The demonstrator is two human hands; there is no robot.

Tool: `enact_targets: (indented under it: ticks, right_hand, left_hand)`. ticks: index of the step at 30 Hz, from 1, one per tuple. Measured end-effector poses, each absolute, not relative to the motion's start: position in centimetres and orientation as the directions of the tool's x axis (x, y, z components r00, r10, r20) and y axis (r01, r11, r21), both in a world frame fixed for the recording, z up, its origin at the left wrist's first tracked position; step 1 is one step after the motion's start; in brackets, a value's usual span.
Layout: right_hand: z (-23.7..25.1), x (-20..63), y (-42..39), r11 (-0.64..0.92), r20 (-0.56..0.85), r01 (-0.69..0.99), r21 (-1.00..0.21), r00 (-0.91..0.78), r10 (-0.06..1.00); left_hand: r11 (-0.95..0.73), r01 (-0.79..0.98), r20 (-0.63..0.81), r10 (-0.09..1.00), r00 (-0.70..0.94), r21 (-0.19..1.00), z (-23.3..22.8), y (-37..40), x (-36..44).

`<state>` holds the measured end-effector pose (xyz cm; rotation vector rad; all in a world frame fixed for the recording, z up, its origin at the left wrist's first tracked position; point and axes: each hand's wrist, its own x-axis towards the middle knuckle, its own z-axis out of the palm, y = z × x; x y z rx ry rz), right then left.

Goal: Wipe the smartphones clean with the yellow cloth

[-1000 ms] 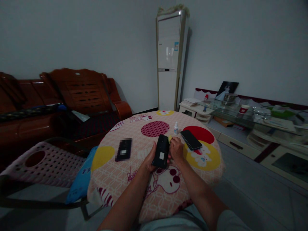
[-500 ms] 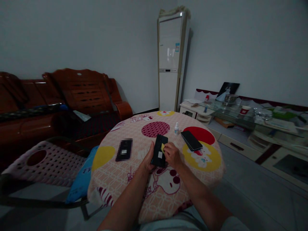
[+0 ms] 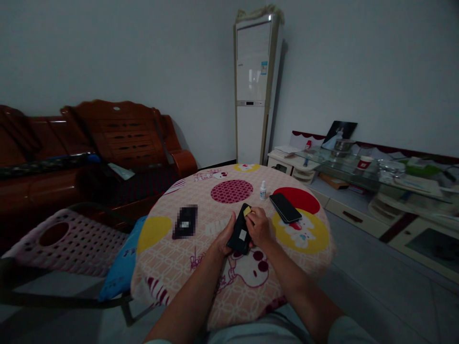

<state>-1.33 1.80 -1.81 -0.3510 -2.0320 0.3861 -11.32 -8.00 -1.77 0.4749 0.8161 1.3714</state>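
A dark phone (image 3: pixel 236 239) with a white label on its back is gripped along its left edge by my left hand (image 3: pixel 226 235). My right hand (image 3: pixel 258 227) pinches a small yellow cloth (image 3: pixel 247 210) against the phone's upper part. On the table's right side lies another black phone (image 3: pixel 286 208), its screen facing up. A small white bottle (image 3: pixel 263 190) stands upright just behind my right hand. To the left rests a dark, pixelated flat object (image 3: pixel 185 221) with a white label.
The round table has a patterned cloth (image 3: pixel 236 306). Left of it are a woven chair (image 3: pixel 86 246) with a blue cushion (image 3: pixel 124 263) and a wooden sofa (image 3: pixel 122 138). A tall air conditioner (image 3: pixel 251 134) stands behind; a glass-topped cabinet (image 3: pixel 340 167) runs along the right.
The phone in my left hand has tilted and turned clockwise. My right hand has shifted the yellow cloth up toward the phone's top end.
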Motion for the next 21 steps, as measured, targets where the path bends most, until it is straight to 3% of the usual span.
enact_targets:
  ticks: [8, 14, 21]
  right_hand:
    - [-1.9, -1.6, 2.5, 0.879, 0.789, 0.133, -0.458, -0.396, 0.471]
    - [-2.2, -1.6, 2.3, 0.913, 0.792, 0.104, -0.394, -0.466, 0.395]
    - [-2.1, -1.7, 3.2, 0.894, 0.798, 0.185, -0.408, -0.403, 0.448]
  left_hand:
    - [0.235, -0.635, -0.237, 0.968, 0.083, 0.736, -1.8, -7.9, -11.2]
    - [0.155, -0.665, -0.228, 0.973, -0.024, 0.731, -1.4, -8.2, -10.9]
    - [0.260, -0.584, -0.256, 0.962, 0.091, 0.769, -1.3, -8.2, -11.0]
